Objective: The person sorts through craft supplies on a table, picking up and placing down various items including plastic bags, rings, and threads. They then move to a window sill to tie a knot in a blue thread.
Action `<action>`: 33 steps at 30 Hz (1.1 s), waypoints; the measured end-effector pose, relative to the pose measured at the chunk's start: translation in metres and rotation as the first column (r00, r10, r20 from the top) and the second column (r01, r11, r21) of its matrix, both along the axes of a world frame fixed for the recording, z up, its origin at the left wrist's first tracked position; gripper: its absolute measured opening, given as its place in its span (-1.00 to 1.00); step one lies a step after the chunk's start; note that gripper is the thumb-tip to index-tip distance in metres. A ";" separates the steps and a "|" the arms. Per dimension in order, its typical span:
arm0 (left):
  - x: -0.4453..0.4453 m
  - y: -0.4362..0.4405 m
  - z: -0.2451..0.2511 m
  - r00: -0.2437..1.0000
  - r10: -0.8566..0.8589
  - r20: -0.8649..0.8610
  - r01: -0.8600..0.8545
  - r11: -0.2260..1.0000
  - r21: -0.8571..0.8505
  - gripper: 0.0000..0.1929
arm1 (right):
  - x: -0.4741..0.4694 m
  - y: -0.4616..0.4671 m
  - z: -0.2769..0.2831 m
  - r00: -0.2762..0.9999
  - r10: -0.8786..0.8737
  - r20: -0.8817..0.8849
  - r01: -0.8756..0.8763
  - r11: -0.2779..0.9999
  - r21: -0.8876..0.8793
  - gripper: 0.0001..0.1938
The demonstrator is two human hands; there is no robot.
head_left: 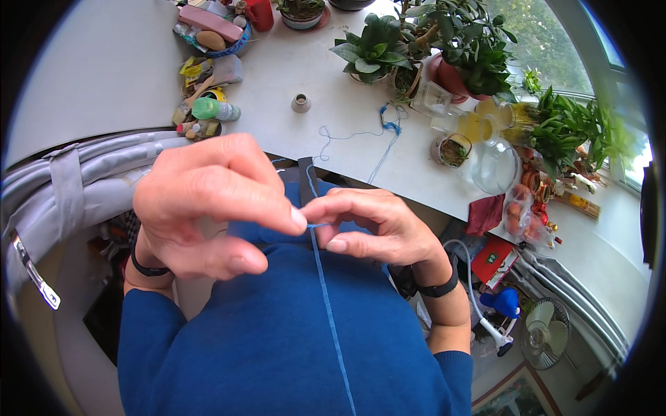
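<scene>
A blue cord (326, 291) runs down over the blue shirt from a small knot or loop (311, 226) between my hands. My left hand (216, 208) has its index fingertip at the knot, while its thumb stands apart from that finger; whether it grips any cord is unclear. My right hand (372, 223) has thumb and index finger around a short stretch of cord just right of the knot. More thin blue cord (310, 179) rises from there beside a dark strap (306, 174). Farther off on the white surface, loose blue cord (391, 126) lies in a small tangle.
A small grey pot (301, 103) stands on the white ledge (270, 78). Potted plants (368, 52), a glass bowl (495, 166) and a dark red cloth (485, 214) are at the right. A green-capped bottle (216, 109) and a filled basket (234, 47) stand left. Below right is a fan (545, 333).
</scene>
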State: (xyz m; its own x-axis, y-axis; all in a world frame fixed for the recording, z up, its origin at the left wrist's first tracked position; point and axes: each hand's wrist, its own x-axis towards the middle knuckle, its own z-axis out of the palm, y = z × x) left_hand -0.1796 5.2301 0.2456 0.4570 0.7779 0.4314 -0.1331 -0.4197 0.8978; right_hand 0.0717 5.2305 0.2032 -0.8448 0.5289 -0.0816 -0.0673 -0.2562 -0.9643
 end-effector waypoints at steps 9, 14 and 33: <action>-0.006 0.014 -0.036 0.874 0.085 -0.478 -0.017 0.989 0.144 -0.82 | 0.034 0.008 -0.005 0.899 -0.404 0.166 0.389 0.914 0.117 -0.90; -0.005 0.028 -0.064 0.886 0.144 -0.441 -0.140 0.989 0.042 -0.92 | 0.063 0.020 -0.040 0.774 -0.554 0.306 0.531 0.832 0.160 -0.90; -0.109 0.030 -0.237 0.579 0.463 -0.671 -0.652 0.757 -0.040 -0.87 | 0.189 -0.005 -0.158 0.428 -0.762 0.487 0.697 0.621 0.359 -0.89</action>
State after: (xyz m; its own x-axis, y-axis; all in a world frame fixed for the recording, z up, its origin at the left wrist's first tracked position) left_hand -0.2888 5.2606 0.0089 -0.0314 0.9993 -0.0185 0.6366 0.0343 0.7704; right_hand 0.2610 5.2254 0.0455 0.0540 0.9566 -0.2865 0.3474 -0.2870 -0.8927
